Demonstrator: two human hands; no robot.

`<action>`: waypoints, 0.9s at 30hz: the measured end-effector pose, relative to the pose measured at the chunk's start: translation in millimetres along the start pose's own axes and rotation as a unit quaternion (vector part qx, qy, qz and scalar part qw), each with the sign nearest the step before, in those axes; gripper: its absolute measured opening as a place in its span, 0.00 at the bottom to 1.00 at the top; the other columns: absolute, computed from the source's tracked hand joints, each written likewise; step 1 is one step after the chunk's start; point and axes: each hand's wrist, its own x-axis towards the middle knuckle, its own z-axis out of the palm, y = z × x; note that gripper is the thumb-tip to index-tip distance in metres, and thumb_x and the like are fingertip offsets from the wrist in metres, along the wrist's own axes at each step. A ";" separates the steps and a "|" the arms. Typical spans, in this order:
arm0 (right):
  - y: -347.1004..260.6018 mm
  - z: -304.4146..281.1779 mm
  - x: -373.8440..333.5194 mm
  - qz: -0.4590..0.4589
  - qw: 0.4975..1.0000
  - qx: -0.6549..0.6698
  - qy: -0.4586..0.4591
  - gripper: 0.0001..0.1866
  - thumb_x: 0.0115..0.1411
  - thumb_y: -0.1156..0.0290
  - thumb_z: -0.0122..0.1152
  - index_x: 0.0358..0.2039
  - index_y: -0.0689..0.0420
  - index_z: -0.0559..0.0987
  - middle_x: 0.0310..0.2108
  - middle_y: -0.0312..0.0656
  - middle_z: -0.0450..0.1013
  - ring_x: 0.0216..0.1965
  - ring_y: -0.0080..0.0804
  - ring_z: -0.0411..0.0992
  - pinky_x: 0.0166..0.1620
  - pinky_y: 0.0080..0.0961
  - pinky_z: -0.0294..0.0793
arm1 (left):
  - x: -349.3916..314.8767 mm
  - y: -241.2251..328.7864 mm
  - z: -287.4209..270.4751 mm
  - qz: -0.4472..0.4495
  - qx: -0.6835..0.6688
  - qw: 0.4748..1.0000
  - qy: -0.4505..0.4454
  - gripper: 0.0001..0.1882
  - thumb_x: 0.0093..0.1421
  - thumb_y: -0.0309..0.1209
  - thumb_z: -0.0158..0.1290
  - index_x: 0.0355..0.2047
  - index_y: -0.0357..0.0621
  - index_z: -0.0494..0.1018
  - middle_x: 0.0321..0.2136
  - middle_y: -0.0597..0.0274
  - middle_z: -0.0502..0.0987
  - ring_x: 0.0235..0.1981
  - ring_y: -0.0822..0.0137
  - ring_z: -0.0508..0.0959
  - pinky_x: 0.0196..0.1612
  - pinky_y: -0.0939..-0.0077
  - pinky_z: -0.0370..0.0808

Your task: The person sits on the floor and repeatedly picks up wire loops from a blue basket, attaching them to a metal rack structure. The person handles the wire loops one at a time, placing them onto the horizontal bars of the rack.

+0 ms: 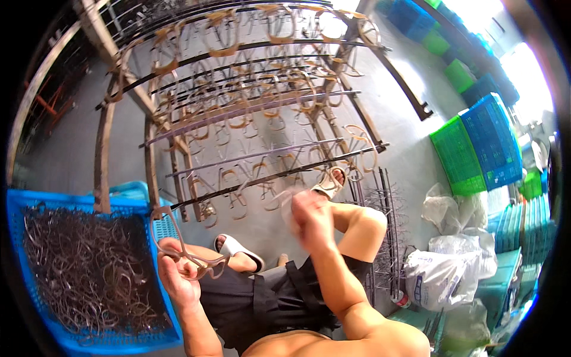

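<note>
Eyeglass frames (201,259), held in the left hand (181,282), extend beyond its fingertips.

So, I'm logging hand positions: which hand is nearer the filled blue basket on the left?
Left. The left hand is just right of the blue basket; the right hand, blurred, is much farther right.
</note>
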 end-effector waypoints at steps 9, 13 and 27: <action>-33.7 -77.3 80.0 -0.215 0.937 -0.078 0.264 0.10 0.64 0.70 0.47 0.42 0.58 0.73 0.15 0.26 0.58 0.12 0.11 0.52 0.13 0.12 0.52 | -6.4 -26.3 68.4 -0.244 -0.076 0.951 -0.173 0.07 0.61 0.27 0.46 0.37 0.38 0.69 0.25 0.69 0.70 0.22 0.82 0.64 0.23 0.91 0.59; -23.7 -81.0 87.6 -0.183 0.952 -0.019 0.246 0.09 0.63 0.70 0.50 0.40 0.58 0.75 0.15 0.26 0.58 0.11 0.12 0.53 0.13 0.12 0.52 | -5.5 -26.4 90.0 -0.274 -0.036 0.940 -0.200 0.07 0.59 0.24 0.45 0.37 0.36 0.69 0.27 0.68 0.71 0.23 0.82 0.65 0.25 0.89 0.62; -16.5 -75.0 85.1 -0.185 0.939 -0.232 0.174 0.13 0.62 0.69 0.53 0.46 0.59 0.76 0.16 0.25 0.62 0.15 0.11 0.56 0.15 0.14 0.57 | -4.5 -36.3 103.7 -0.273 -0.054 0.948 -0.156 0.11 0.55 0.29 0.57 0.35 0.35 0.74 0.28 0.63 0.77 0.24 0.78 0.70 0.28 0.87 0.64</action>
